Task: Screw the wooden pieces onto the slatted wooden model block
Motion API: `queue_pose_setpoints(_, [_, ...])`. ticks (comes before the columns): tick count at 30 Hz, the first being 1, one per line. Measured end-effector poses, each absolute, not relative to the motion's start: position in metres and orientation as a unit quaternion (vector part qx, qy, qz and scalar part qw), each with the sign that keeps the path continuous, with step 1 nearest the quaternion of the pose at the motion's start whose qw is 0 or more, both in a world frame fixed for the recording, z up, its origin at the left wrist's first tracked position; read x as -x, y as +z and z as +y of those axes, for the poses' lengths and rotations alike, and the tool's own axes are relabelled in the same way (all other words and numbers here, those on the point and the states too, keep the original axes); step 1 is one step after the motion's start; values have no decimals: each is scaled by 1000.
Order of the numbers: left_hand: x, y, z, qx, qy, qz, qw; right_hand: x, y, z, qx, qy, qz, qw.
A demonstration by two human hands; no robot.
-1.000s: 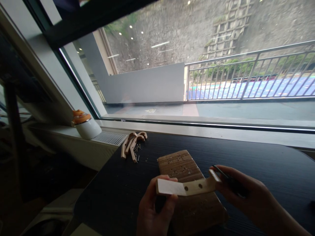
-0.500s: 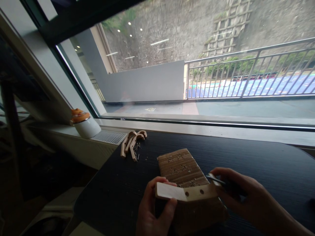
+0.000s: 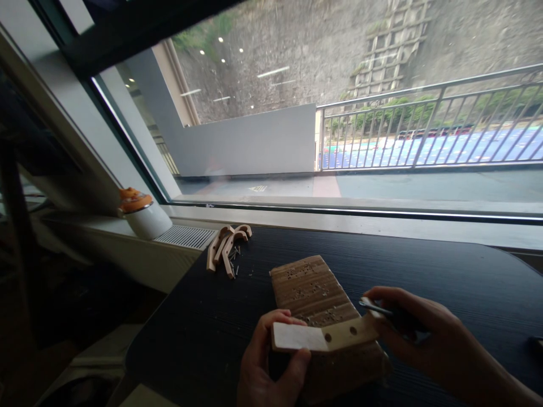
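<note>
A pale angled wooden hook (image 3: 351, 337) with two round holes is held up in front of me. My left hand (image 3: 275, 359) pinches its broad white end between thumb and fingers. At the other end, the fingers of my right hand (image 3: 413, 325) close around the hook's tip. That same hand grips a screwdriver (image 3: 382, 310), its metal shaft pointing left and its dark handle mostly hidden in the palm. Beneath and behind the hook lies a wood-grained block (image 3: 311, 282), its top marked by rows of small holes and chips.
Several similar wooden hooks (image 3: 227, 246) lie at the table's far left, beside scattered screws (image 3: 236, 257). A white container with an orange top (image 3: 146, 213) stands on the sill by the vent. The dark table (image 3: 190, 316) runs up to the window ledge.
The hook and my left hand have shifted slightly right and down. My right hand keeps its grip on the screwdriver and the hook's far end.
</note>
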State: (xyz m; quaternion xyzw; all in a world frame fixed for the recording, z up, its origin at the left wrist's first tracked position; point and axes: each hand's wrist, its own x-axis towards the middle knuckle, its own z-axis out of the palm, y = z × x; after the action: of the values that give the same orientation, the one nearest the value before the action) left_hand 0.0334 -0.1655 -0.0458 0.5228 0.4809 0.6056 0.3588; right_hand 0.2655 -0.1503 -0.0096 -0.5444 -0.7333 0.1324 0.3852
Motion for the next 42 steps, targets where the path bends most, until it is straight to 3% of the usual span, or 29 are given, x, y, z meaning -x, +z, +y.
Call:
queue_pose_setpoints(10, [-19,-49,-159,-631,576,440,276,-271,-15,-149,541,123,-739,382])
queue_pose_setpoints(15, [-24,-52,-164,-639,597,422,239,-269,-12,-149,542,210,-753,308])
queue_pose_setpoints(26, [-26,-57,-165,-644,600,412,237,-267,-3,-153,548,278,-747,254])
queue_pose_setpoints(42, [-19,-61,-164,-703,549,395,220,-261,-1,-152,569,249,-749,231])
